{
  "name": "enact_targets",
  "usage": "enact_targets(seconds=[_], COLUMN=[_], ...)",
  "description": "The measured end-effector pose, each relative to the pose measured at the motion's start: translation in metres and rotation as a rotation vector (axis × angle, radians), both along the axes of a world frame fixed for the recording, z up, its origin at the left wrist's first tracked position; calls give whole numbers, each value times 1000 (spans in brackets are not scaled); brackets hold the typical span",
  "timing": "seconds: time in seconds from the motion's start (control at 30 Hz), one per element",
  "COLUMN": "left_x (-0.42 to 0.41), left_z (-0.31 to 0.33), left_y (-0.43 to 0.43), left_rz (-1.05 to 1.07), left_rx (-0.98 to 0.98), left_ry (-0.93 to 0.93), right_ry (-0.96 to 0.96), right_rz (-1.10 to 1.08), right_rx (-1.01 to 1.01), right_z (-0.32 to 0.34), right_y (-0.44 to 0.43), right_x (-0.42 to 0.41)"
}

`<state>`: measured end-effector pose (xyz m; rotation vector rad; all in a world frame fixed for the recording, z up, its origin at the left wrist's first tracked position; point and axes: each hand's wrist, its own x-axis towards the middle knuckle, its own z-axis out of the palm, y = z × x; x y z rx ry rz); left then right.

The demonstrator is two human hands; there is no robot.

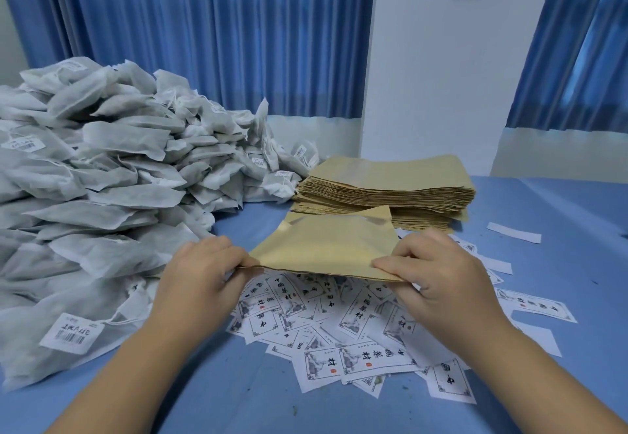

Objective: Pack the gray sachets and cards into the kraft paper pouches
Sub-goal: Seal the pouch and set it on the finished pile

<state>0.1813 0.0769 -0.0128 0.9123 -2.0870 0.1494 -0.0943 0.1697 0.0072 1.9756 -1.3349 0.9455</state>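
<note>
A flat kraft paper pouch [326, 246] hangs above the table's middle, held by its near edge. My left hand [200, 270] pinches the near-left corner and my right hand [438, 274] pinches the near-right corner. Under the pouch lies a loose spread of white printed cards [353, 342]. A big heap of gray sachets [112, 175] with white tags fills the left side. A thick stack of kraft pouches [390, 185] sits behind the held one.
The table has a blue cloth [217, 396]. Blue curtains [210, 32] hang behind, with a white pillar [441, 70] at the back right. Some plain white paper strips [513, 232] lie to the right of the cards.
</note>
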Motion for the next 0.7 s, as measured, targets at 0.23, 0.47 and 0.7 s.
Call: enact_targets(seconds=[0.23, 0.47, 0.7], left_x=[-10, -14, -13], left_z=[7, 12, 10], left_y=[-1, 7, 2], left_rz=[-259, -497, -583], left_rx=[1008, 1554, 1615], left_ry=[1248, 1266, 1343], right_ry=[-167, -175, -102], right_rz=[62, 138, 186], right_rx=[94, 179, 113], right_z=[-4, -6, -8], right_y=[3, 7, 18], right_x=[5, 14, 28])
